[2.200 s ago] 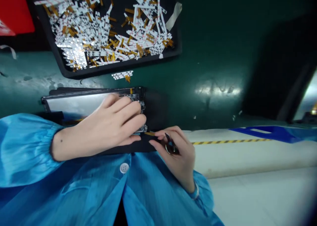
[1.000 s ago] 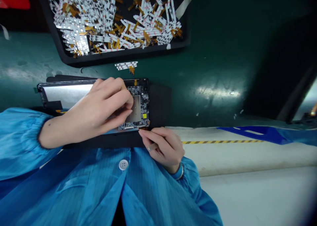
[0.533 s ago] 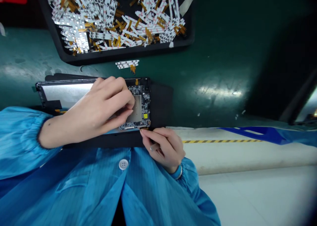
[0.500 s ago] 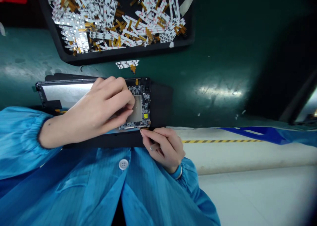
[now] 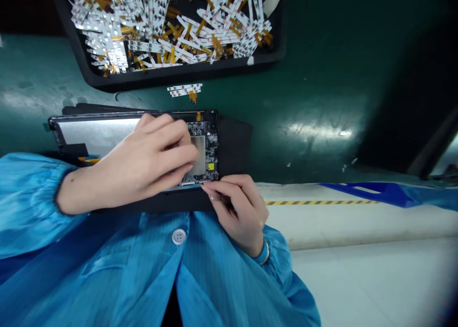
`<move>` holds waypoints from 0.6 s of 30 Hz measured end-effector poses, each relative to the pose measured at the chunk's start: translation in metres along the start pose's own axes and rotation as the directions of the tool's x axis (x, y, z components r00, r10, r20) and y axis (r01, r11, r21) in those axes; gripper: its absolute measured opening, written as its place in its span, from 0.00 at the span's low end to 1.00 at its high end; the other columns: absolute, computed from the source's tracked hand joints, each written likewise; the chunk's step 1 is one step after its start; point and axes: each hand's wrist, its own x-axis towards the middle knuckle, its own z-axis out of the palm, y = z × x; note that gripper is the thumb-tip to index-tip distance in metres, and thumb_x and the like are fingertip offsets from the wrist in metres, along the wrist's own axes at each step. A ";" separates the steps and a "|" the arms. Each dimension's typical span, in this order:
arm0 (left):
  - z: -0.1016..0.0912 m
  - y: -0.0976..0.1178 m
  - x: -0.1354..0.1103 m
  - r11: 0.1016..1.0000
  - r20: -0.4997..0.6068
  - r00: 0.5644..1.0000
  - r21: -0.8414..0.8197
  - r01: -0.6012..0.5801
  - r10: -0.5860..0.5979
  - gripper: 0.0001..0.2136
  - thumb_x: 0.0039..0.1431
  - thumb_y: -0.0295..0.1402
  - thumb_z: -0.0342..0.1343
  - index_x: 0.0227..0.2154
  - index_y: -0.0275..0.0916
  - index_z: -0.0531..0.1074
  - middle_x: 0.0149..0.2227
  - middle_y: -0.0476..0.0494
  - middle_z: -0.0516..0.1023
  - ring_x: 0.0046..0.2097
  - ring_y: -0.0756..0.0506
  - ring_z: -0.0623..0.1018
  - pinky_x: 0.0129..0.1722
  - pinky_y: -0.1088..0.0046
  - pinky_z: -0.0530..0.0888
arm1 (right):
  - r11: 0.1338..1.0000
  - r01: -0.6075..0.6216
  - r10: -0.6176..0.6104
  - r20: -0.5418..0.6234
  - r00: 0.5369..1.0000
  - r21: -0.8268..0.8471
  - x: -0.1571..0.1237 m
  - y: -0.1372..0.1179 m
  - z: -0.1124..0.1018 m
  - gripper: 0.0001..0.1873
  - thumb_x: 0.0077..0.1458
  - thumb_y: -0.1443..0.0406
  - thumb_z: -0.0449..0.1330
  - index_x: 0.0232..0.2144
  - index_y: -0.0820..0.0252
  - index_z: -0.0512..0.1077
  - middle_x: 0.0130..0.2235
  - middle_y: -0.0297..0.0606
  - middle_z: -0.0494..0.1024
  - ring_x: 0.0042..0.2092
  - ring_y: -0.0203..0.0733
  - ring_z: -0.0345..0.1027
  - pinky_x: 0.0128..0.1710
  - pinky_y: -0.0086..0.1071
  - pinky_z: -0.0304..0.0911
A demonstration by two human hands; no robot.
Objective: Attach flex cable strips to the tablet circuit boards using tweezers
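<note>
A person in a shiny blue work coat (image 5: 107,279) sits at a dark green table (image 5: 315,107). A flat black tablet with its back open (image 5: 100,132) lies on the table, on a soft black pad (image 5: 234,150). At one end of the tablet sits a dark circuit board (image 5: 212,148) with a silver square plate (image 5: 198,155) on it.

The left hand (image 5: 153,157) lies over the tablet, with its bent fingers (image 5: 179,145) right by the silver square plate. I cannot tell if they grip anything. The right hand (image 5: 239,212) is at the low edge of the board, with its fingers (image 5: 214,191) drawn close together. If they pinch something, it is too small to see.

A black tray (image 5: 179,72) full of white and orange strips (image 5: 161,36) sits above the tablet. It looks like careful work at the edge of the board, and that spot seems to need a steady touch.
</note>
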 end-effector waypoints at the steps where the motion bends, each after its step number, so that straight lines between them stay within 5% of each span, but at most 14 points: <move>1: 0.000 0.000 -0.001 0.999 0.011 1.000 -0.019 -0.029 0.029 0.06 0.68 0.31 0.48 0.41 0.40 0.70 0.38 0.43 0.72 0.39 0.42 0.69 0.37 0.63 0.61 | 0.999 -0.031 0.031 -0.013 0.999 0.017 0.002 0.000 0.000 0.07 0.59 0.73 0.63 0.37 0.57 0.72 0.35 0.34 0.74 0.32 0.32 0.70 0.26 0.26 0.66; 7: 0.004 0.002 -0.010 0.989 0.048 0.997 -0.136 -0.061 0.068 0.12 0.71 0.35 0.44 0.47 0.51 0.73 0.42 0.46 0.76 0.44 0.43 0.73 0.40 0.62 0.62 | 0.993 -0.120 0.122 -0.102 0.987 0.022 0.009 0.004 0.000 0.14 0.56 0.64 0.68 0.29 0.57 0.64 0.31 0.32 0.69 0.27 0.31 0.62 0.20 0.24 0.59; 12: 0.004 0.002 -0.013 0.987 0.047 0.986 -0.026 -0.161 0.163 0.14 0.72 0.33 0.43 0.53 0.50 0.70 0.42 0.46 0.79 0.46 0.42 0.75 0.42 0.61 0.67 | 0.994 -0.098 0.101 -0.099 0.990 0.038 0.009 0.008 -0.002 0.15 0.54 0.64 0.69 0.29 0.57 0.64 0.31 0.30 0.68 0.24 0.27 0.57 0.20 0.23 0.57; 18: -0.006 -0.003 -0.002 0.968 0.131 0.959 -0.049 -0.247 0.251 0.13 0.71 0.33 0.44 0.45 0.47 0.75 0.38 0.47 0.79 0.40 0.45 0.76 0.38 0.66 0.71 | 0.987 -0.110 0.108 0.019 0.994 0.115 0.012 0.015 -0.009 0.16 0.53 0.63 0.71 0.31 0.58 0.65 0.29 0.27 0.66 0.23 0.26 0.57 0.21 0.22 0.59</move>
